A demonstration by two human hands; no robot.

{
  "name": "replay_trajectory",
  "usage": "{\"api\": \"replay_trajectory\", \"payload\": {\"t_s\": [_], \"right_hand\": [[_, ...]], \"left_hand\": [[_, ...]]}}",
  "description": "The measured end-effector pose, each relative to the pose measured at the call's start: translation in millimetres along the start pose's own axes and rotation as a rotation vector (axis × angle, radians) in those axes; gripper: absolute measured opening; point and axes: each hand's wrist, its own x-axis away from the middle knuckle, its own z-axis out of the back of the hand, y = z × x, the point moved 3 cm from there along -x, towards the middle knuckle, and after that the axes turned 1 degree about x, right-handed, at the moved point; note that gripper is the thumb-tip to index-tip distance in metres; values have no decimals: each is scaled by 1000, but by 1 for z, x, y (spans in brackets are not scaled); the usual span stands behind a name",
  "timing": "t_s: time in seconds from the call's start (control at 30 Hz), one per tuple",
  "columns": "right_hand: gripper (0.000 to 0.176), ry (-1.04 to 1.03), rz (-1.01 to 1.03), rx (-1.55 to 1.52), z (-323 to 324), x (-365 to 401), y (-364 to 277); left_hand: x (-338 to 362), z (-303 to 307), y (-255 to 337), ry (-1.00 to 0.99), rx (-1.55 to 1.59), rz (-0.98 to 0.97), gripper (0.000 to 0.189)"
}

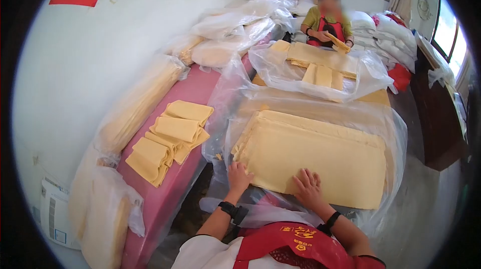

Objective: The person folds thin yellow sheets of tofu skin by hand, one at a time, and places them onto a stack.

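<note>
A wide stack of thin, pale yellow sheets [315, 156], resembling tofu skin, lies flat on clear plastic sheeting [396, 133] in front of me. My left hand [239, 177] touches the stack's near left corner, thumb apart from the fingers; no sheet is visibly lifted. On top of the stack, close to its near edge, my right hand [308, 187] rests with fingers spread. The stack's left and far edges look ragged. To my left, several folded bundles of yellow sheets [173, 131] lie overlapping on a pink surface [188, 93].
Across from me a co-worker [328, 21] holds folded sheets beside another plastic-lined pile [320, 58]. Long plastic-wrapped bundles [140, 103] line the wall on the left. White sacks [386, 36] are heaped at the back. A dark wooden piece of furniture [436, 118] stands at right.
</note>
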Motion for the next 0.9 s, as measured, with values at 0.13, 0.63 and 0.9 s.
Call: {"api": "replay_trajectory", "payload": {"t_s": [0.13, 0.63, 0.9], "right_hand": [[70, -24, 11, 23, -3, -2, 1], [34, -43, -189, -722, -3, -98, -43], [16, -65, -538, -1328, -33, -105, -32]], "left_hand": [[-15, 0, -2, -79, -127, 55, 19], [-50, -2, 56, -549, 1260, 406, 10], [-20, 16, 44, -300, 1551, 582, 26]]}}
